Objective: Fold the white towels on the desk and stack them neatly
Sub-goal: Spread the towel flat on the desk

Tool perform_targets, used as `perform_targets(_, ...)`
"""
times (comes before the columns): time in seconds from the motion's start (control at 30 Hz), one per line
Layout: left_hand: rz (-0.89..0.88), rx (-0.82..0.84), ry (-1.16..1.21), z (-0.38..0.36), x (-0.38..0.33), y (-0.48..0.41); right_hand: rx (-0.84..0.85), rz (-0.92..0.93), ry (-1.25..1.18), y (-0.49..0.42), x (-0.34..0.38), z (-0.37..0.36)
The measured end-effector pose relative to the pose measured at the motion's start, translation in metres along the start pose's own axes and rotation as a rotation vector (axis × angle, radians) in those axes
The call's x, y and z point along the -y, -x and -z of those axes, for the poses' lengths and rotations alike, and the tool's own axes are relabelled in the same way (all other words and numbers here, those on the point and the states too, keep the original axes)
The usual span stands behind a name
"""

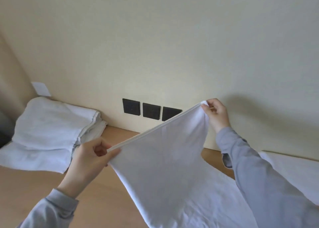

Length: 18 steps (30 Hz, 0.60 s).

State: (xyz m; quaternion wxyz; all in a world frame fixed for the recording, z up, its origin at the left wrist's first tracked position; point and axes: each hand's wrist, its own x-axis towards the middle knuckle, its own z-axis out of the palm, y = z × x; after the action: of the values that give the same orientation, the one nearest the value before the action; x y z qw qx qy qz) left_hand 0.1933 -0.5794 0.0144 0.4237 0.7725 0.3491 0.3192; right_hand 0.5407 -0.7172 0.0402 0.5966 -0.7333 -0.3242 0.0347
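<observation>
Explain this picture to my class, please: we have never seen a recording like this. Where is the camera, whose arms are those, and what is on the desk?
There is no machine here. A person wears a wide-angle camera on the head, so you look forward and down along their own two arms in grey sleeves. That is the only view.

The left hand and the right hand each pinch a corner of one white towel, stretching its top edge taut in the air while the rest hangs down onto the wooden desk. More white cloth lies on the desk at the right.

At the far left sits a stack of folded towels against the wall. On the wall behind are three dark socket plates.

The job is folding the towels and stacking them; this one is not yet folded.
</observation>
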Motion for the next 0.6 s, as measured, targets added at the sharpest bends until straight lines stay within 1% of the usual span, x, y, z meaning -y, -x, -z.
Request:
perform_targets(0.2,0.257,-0.088,0.057,0.053,0.100,-0.005,0.196,-0.024,0.011,-0.005,-0.016,-0.145)
perform_targets(0.37,0.460,-0.105,0.090,0.072,0.180,0.030,0.376,-0.052,0.067,0.013,-0.034,-0.258)
perform_targets(0.5,0.594,-0.122,0.108,0.081,0.229,0.060,0.476,-0.111,0.109,0.040,-0.059,-0.333)
perform_targets(0.6,0.684,-0.152,0.111,0.093,0.260,0.079,0.590,-0.140,0.166,0.066,-0.078,-0.384)
